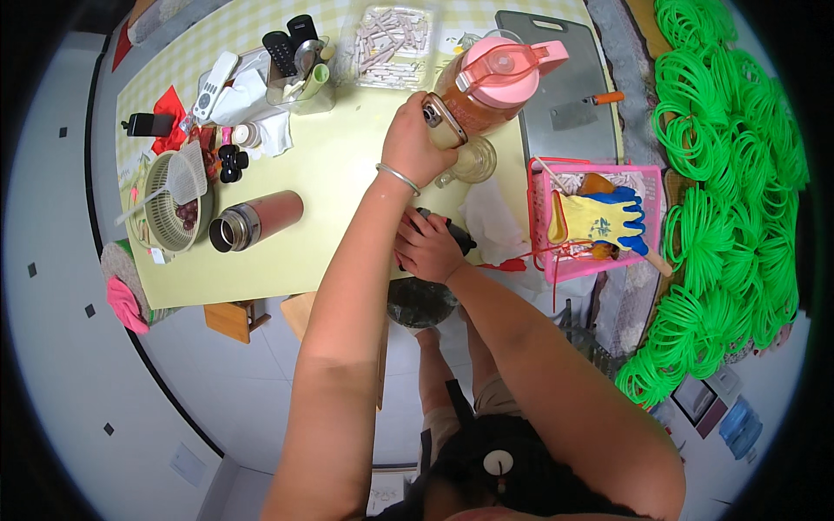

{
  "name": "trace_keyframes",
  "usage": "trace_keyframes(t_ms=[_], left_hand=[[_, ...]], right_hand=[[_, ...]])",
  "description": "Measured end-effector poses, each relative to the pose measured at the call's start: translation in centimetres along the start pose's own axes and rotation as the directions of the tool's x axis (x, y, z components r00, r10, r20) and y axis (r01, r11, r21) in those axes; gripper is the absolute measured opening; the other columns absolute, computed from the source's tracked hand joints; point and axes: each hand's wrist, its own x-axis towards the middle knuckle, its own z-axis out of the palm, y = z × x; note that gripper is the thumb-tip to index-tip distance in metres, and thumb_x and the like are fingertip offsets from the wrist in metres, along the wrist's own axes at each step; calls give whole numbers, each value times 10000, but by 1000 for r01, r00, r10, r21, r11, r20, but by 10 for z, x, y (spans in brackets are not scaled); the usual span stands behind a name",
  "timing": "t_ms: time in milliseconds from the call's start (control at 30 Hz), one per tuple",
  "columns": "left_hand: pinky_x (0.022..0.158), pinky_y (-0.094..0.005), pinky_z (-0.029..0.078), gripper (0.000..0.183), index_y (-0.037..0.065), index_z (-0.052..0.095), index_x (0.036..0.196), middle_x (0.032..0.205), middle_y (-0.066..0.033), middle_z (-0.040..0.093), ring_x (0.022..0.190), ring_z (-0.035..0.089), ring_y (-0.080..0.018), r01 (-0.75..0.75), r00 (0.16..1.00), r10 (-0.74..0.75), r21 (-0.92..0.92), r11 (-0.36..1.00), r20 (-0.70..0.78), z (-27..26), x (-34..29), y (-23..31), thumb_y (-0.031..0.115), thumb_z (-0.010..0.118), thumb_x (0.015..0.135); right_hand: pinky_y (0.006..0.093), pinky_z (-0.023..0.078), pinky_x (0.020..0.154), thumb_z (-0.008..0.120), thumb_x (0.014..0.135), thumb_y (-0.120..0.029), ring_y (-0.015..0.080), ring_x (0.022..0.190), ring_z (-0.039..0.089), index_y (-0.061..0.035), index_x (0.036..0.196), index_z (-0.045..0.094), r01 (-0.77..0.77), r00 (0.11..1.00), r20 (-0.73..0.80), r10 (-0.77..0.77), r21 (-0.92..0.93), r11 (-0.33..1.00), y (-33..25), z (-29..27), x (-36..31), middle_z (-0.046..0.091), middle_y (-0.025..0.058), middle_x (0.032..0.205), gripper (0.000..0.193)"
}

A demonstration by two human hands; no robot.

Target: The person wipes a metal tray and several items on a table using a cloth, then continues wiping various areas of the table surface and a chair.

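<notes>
My left hand (417, 143), a silver bangle on its wrist, grips a gold-edged phone (446, 126) whose camera lenses face up. Right beside the phone stands a big jug-like bottle (486, 82) with a pink lid and brownish liquid inside. A clear glass mug (473, 161) sits just below them. Close to the table's front edge, my right hand (430, 247) curls over a black object (459, 233) that its fingers mostly cover; its kind does not show.
On the left lie a pink thermos (274, 215), a colander (165, 208) with grapes and a utensil bin (300, 91). At right are a grey cutting board (565, 69) with a cleaver, a pink basket (543, 260) holding a glove, and green coils (704, 200). A tray (347, 74) of whitish pieces sits far.
</notes>
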Motion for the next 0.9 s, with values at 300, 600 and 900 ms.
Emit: trace_keyframes(t_ms=[300, 600, 900], left_hand=[[946, -393, 478, 941, -108, 393, 1323, 1142, -258, 589, 1078, 580, -381, 40, 997, -40, 3, 999, 68, 12, 10, -9, 163, 867, 557], [1038, -405, 420, 991, -99, 268, 1441, 1306, -288, 507, 1204, 514, -404, -23, 997, 31, 104, 994, -73, -2, -30, -25, 215, 826, 685], [1045, -511, 372, 628, -75, 419, 1359, 1299, -261, 528, 1202, 507, -411, 271, 954, -294, 238, 933, 65, -29, -351, -36, 103, 645, 800]], right_hand=[[451, 359, 980, 637, 801, -290, 310, 1343, 384, -222, 1251, 622, -5, 1000, 4, 5, 0, 1000, 2, 1, -3, 420, 4, 1485, 456], [460, 350, 987, 619, 813, -286, 295, 1327, 407, -215, 1191, 657, 7, 1000, -22, -7, -30, 1000, -4, 5, 1, 439, 2, 1468, 387], [479, 352, 1000, 580, 851, -281, 296, 1362, 377, -225, 1290, 602, -5, 999, 32, 9, -101, 995, -9, 3, -3, 437, 14, 1481, 443]])
